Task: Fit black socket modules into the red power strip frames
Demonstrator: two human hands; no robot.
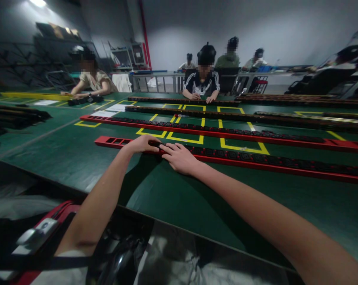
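Note:
A long red rail (109, 141) lies across the near part of the green table, with open slots at its left end. Square black pieces (223, 153) sit in a row along its length to the right. My left hand (141, 144) is curled over the rail near those slots, thumb and fingers closed on it; what lies under the fingertips is partly hidden. Close beside it, my right hand (180, 159) rests on the rail, fingers stretched out and slightly spread toward the left fingertips. Both hands hide the stretch of rail beneath them.
Behind lies a second red rail (167, 128) filled with black pieces, then several dark rails (214, 114). Yellow tape outlines (244, 149) mark the green table (220, 198). White sheets (103, 113) lie left. Across sit a person in a striped-sleeve top (201, 81) and another person (92, 81).

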